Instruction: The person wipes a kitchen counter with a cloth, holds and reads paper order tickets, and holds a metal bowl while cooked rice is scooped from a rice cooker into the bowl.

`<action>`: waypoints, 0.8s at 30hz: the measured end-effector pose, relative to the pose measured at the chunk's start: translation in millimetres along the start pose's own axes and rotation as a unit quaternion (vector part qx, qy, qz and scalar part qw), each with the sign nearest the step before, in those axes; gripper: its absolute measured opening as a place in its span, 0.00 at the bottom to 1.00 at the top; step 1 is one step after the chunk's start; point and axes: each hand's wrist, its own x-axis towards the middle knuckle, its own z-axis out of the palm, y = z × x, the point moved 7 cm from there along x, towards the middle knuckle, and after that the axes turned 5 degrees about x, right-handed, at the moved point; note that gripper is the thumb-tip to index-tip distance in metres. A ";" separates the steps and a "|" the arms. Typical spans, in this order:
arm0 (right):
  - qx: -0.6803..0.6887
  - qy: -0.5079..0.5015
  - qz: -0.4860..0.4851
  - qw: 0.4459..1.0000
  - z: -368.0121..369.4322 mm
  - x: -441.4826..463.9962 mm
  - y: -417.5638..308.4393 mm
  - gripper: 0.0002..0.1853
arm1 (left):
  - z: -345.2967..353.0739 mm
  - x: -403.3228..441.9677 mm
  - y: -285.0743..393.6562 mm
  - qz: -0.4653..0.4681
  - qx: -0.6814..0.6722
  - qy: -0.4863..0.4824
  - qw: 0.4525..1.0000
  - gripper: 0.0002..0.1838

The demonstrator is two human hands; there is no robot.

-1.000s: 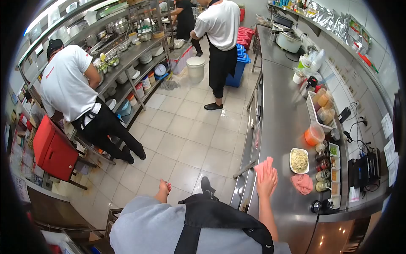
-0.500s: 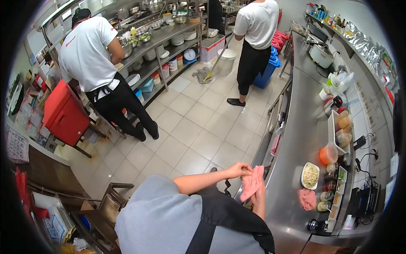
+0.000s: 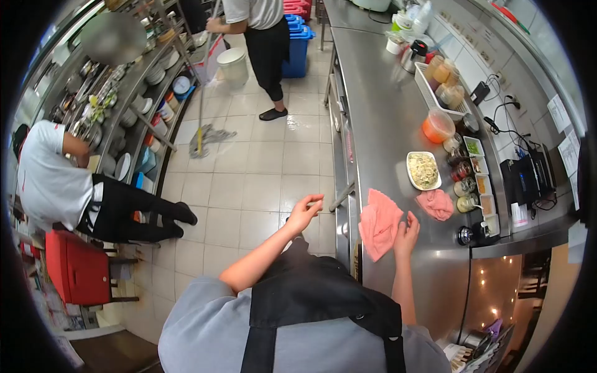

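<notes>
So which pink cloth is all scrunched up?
The smaller pink cloth, right by the white dish. The other pink cloth lies flatter, nearer the edge of the metal counter.

Head camera: worn on head, faces forward and steeply down; wide view, dark rounded corners.
Black apron [image 3: 311, 289]: nearest, bottom edge.
Left hand [image 3: 303, 214], right hand [image 3: 407, 235]: close, below centre.
Steel counter [image 3: 370, 93]: right, from above.
White bucket [image 3: 233, 68]: farther, upper left.

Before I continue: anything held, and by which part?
Left hand holds nothing. Right hand is beside the larger cloth; whether it grips the edge can't be told.
</notes>
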 end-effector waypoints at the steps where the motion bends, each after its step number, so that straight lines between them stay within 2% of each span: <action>1: -0.150 0.038 -0.093 0.984 -5.7 -0.7 -13.9 0.21 | -3.5 2.4 -10.5 -0.001 0.001 -0.007 1.000 0.19; 2: -0.188 -0.020 -0.153 0.970 5.8 2.0 4.4 0.25 | -9.4 1.2 -26.5 -0.034 0.030 -0.004 0.999 0.18; 3: -0.188 -0.015 -0.146 0.971 14.4 -6.8 0.5 0.25 | -17.9 -0.3 -45.5 -0.066 0.061 -0.001 0.996 0.17; 5: -0.389 -0.044 -0.161 0.906 63.0 -21.9 -22.7 0.30 | -37.9 3.4 -87.0 -0.040 0.102 0.017 0.994 0.16; 7: -0.396 -0.047 -0.163 0.902 84.9 -14.0 -27.5 0.32 | -60.9 -0.7 -113.1 -0.075 0.247 0.034 0.965 0.17; 9: -0.402 -0.051 -0.163 0.900 101.7 6.3 -29.8 0.34 | -92.5 -1.7 -169.3 -0.051 0.302 0.083 0.948 0.19; 11: -0.384 -0.090 -0.205 0.896 125.7 34.1 -34.6 0.32 | -119.9 -19.0 -198.6 -0.112 0.359 0.050 0.925 0.19; 15: -0.360 -0.104 -0.247 0.894 164.9 103.2 -40.1 0.30 | -200.6 -69.5 -286.1 -0.279 0.487 -0.022 0.827 0.14; 16: -0.357 -0.103 -0.246 0.895 173.6 123.8 -41.2 0.29 | -214.7 -78.9 -288.1 -0.276 0.492 -0.026 0.825 0.14; 17: -0.357 -0.096 -0.240 0.898 181.6 148.4 -38.3 0.29 | -226.5 -90.7 -288.4 -0.309 0.426 -0.032 0.850 0.12; 19: -0.324 -0.060 -0.284 0.901 195.1 196.2 -30.4 0.27 | -238.1 -90.0 -267.1 -0.339 0.374 -0.053 0.862 0.11; 21: -0.375 -0.014 -0.255 0.891 202.6 249.7 -13.1 0.26 | -256.3 -92.6 -249.4 -0.402 0.324 0.090 0.852 0.11; 23: -0.378 0.036 -0.211 0.901 203.4 283.9 -15.4 0.26 | -254.1 -70.0 -230.6 -0.412 0.338 0.064 0.844 0.14; 24: -0.376 0.028 -0.190 0.907 204.7 287.1 -20.4 0.26 | -249.0 -54.4 -218.7 -0.374 0.353 0.045 0.856 0.13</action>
